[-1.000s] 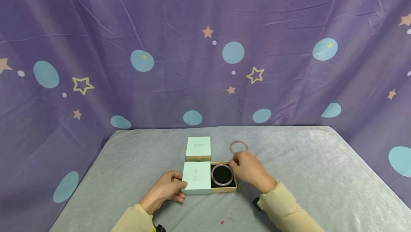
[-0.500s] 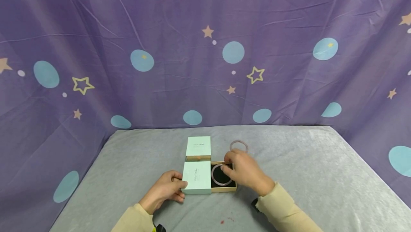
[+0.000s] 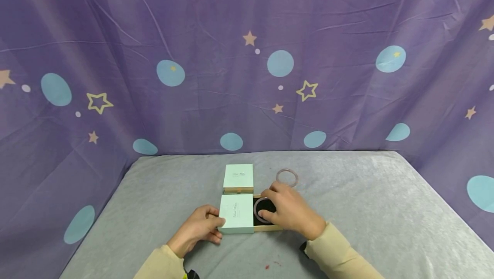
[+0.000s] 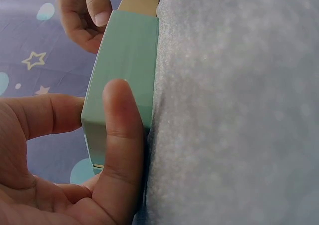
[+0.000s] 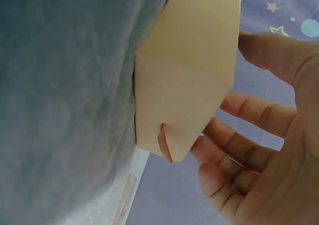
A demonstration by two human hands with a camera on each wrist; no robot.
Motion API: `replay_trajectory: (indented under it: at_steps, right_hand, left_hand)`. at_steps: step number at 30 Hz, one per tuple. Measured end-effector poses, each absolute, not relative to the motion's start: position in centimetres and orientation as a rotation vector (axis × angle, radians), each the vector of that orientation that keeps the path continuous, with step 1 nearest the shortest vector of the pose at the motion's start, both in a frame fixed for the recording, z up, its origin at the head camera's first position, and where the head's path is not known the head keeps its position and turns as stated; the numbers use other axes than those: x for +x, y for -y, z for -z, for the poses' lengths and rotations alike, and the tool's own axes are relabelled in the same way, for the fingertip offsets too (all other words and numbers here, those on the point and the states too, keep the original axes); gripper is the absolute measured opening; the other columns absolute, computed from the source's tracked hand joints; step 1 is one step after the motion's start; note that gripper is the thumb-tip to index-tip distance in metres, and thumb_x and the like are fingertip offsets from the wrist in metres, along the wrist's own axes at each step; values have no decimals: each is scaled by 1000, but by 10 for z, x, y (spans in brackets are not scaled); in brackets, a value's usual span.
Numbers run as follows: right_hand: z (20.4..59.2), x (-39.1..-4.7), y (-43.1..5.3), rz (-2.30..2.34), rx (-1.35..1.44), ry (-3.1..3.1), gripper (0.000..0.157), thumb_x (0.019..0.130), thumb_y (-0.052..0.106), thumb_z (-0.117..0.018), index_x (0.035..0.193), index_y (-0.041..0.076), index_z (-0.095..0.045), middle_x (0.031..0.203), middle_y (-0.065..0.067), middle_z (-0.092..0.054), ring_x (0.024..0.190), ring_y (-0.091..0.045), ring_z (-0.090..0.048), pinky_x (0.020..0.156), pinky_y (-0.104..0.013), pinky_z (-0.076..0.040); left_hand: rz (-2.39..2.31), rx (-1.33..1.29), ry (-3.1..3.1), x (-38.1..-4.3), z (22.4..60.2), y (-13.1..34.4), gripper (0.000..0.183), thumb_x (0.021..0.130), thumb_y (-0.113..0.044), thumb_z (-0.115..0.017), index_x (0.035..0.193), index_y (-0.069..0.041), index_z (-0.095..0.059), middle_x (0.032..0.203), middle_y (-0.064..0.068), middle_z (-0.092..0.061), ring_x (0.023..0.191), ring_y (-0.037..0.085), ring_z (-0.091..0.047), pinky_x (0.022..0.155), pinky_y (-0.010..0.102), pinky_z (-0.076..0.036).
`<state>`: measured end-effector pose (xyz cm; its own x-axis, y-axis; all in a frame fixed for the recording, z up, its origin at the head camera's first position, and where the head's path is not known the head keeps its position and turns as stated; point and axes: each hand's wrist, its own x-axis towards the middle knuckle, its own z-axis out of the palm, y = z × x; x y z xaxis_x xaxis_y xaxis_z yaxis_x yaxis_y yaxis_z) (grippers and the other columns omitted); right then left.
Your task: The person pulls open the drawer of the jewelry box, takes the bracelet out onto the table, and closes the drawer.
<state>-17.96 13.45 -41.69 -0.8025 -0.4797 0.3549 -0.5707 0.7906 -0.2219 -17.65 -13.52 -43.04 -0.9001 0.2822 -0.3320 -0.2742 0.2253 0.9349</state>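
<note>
A mint-green drawer box (image 3: 236, 213) lies on the grey cloth, its gold-edged drawer (image 3: 266, 228) pulled out to the right. Inside the drawer, a pale purple bangle (image 3: 255, 211) rests on a black lining. My left hand (image 3: 200, 226) grips the sleeve at its left end, thumb along the front wall in the left wrist view. Over the drawer reaches my right hand (image 3: 291, 208), thumb and fingers bent loosely apart above the bangle and hiding its right part. In the right wrist view, a brown ribbon tab (image 5: 164, 144) sticks out of the drawer's end.
Directly behind stands a second mint-green box (image 3: 238, 176), its drawer pushed in. Another pale bangle (image 3: 296, 176) lies on the grey cloth (image 3: 366, 210) beyond my right hand. A purple curtain (image 3: 247, 98) hangs around the back and sides.
My right hand has moved left from the drawer's right edge to over the bangle, its thumb now across the ring. The left hand and both boxes have stayed put.
</note>
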Motion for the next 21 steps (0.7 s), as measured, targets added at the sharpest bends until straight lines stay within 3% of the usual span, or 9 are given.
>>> replay_trajectory:
  at_steps: [11,21]
  right_hand:
    - [420,-176,-129,-427,840,2736,39,86,41,-69,115,14,-69,95,2,-56,81,-12,-50,69,-30,-48]
    - [423,-174,-128,-367,807,2761,47,79,46,-75,113,14,-69,93,1,-54,80,-13,-51,66,-30,-48]
  left_hand:
    - [-1723,8,-2072,-176,431,135,44,85,-4,-64,117,15,-41,84,16,-54,54,18,-61,51,31,-58]
    - [-1715,4,-2071,-176,430,135,44,86,-5,-64,117,15,-40,85,17,-54,55,19,-61,52,32,-58]
